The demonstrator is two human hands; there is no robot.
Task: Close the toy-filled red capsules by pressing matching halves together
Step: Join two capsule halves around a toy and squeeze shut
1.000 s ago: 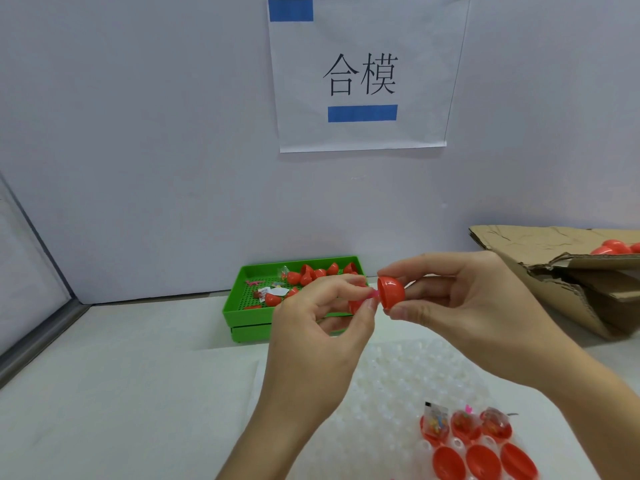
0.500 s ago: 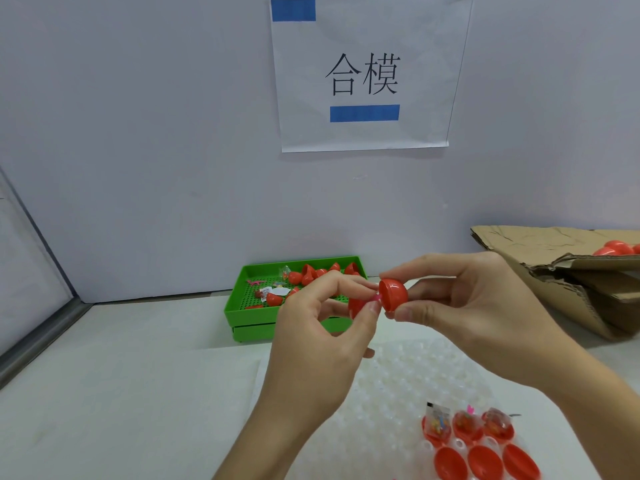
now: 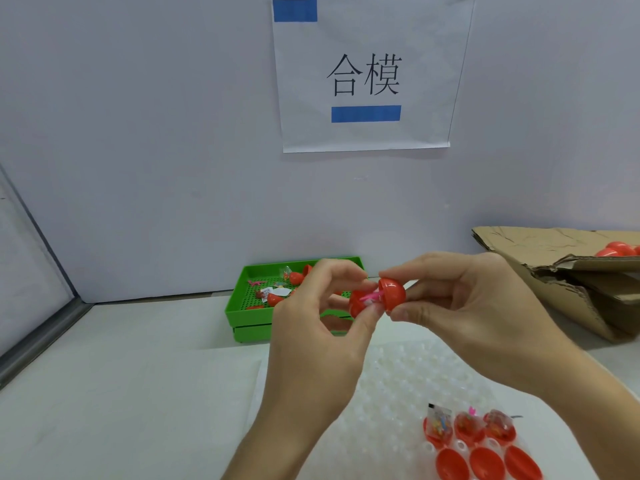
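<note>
The main risk sits between the two hands: a pink toy piece (image 3: pixel 370 297) pokes out across the gap between the halves, and if they are pressed together as they are, it would likely get pinched in the seam, so the capsule would not snap shut or would pop open again. A second risk is a crooked press, since both halves are held only by fingertips and could slip or meet at an angle. Going left to right, the left hand (image 3: pixel 318 341) pinches the filled half (image 3: pixel 356 303) between thumb and fingers, in the air above the clear bumpy tray (image 3: pixel 391 372) and in front of the green tray (image 3: pixel 242 306). That half is mostly hidden by the fingers, so how full it is cannot be told. The right hand (image 3: pixel 460 306) grips the empty cap half (image 3: pixel 393 292) with thumb below and forefinger above, its open mouth turned toward the other half. The two red halves are nearly touching but not yet joined. They are smooth, glossy, rounded shells of thin plastic. Lower right, three filled halves (image 3: pixel 467 426) and three empty caps (image 3: pixel 485 464) wait in the clear bumpy tray, still unclosed.
</note>
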